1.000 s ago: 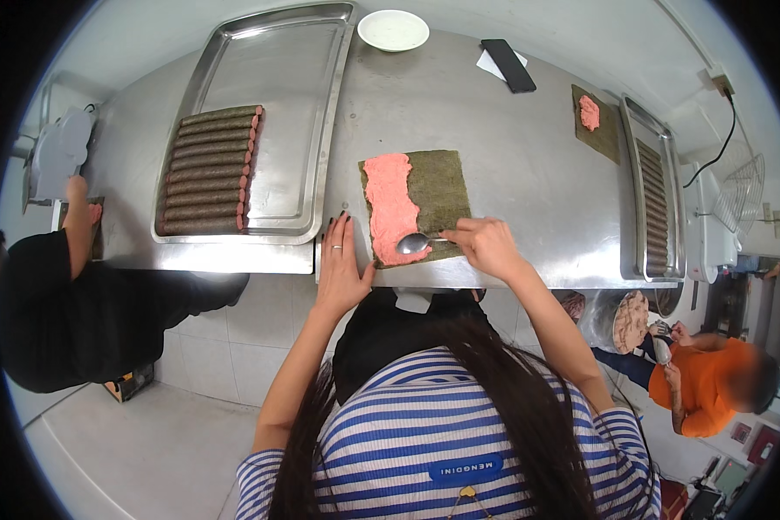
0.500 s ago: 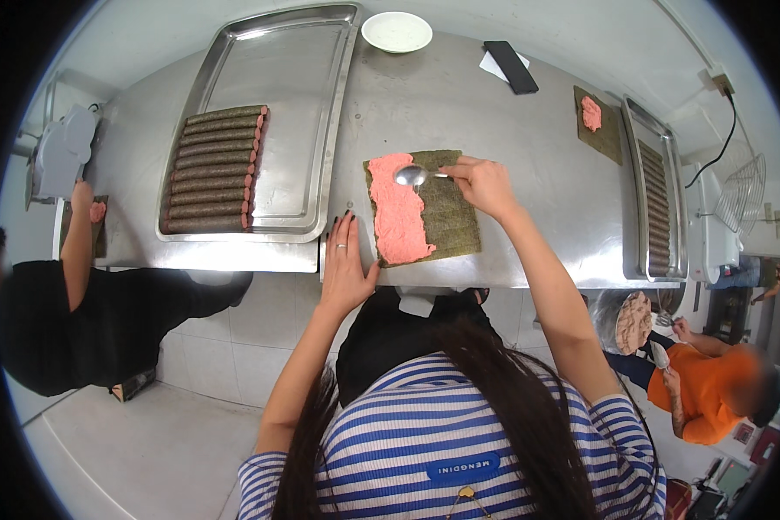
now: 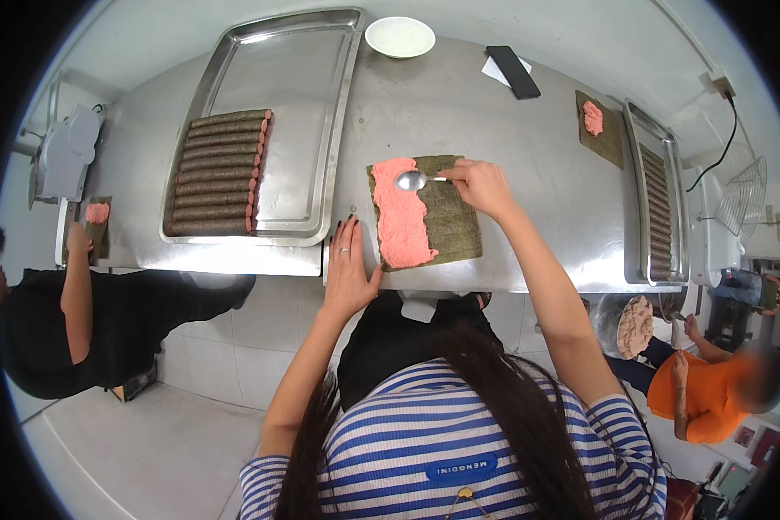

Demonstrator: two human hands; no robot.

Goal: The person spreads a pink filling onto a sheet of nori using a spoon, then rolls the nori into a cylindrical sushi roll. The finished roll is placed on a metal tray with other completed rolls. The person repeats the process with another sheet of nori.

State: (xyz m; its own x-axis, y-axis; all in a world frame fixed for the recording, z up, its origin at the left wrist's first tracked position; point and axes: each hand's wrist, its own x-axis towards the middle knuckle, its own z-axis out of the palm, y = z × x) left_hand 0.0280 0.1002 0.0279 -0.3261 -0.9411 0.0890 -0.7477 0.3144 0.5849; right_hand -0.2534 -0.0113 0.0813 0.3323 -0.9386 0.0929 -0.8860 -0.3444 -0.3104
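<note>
Tiled floor, pale walls; a long brushed stainless-steel table [image 3: 511,143] curves across the upper half of the frame.

Right hand [image 3: 484,185], just right of centre: fingers closed in a pinch on the handle of a shiny metal spoon [image 3: 412,180], its bowl over the upper part of the paste. Left hand [image 3: 349,273], at the table's near edge: laid flat, fingers extended, grasping nothing. Thumb beside the sheet's lower-left corner; cannot tell if it touches.

Step in hand, as I judge it: spreading. The next stroke would seem to call for a nearly flat spoon and light pressure, so the thin sheet neither drags nor tears.

Dark-green, roughly square seaweed sheet [image 3: 453,221] lies mid-frame on the steel, fairly flat. Smooth, moist-looking pink paste [image 3: 400,221] covers its left part in a tall band, right border ragged, widening at the foot; right part bare.

Outward: left of it, a rectangular steel tray [image 3: 273,78] with a row of dark, pink-ended rolls [image 3: 217,173]. Top centre, a round white bowl [image 3: 390,55]. Upper right, a black phone [image 3: 513,73] on white paper [image 3: 495,71]. Person in black [image 3: 95,321] far left; person in orange [image 3: 702,394] lower right.
</note>
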